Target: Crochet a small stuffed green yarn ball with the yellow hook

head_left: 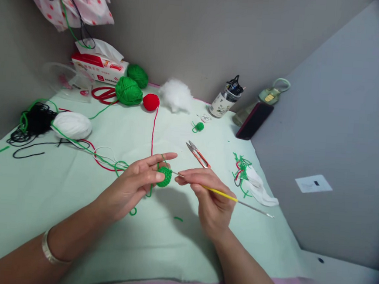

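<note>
My left hand [137, 182] pinches a small round green crochet piece [165, 176] between thumb and fingers, with green yarn trailing from it to the left. My right hand [209, 198] grips a yellow-handled crochet hook [224, 194], whose metal tip points into the green piece. Both hands hover just above the pale green table cover [56, 201], near its middle.
Small snips [198, 155] lie just beyond my hands. Green yarn balls [129, 90], a red ball [151, 102], white stuffing [176, 95], white yarn [72, 125] and black yarn [36, 121] sit farther back. A cup [223, 102], phone [254, 120] and yarn scraps [246, 170] are at right.
</note>
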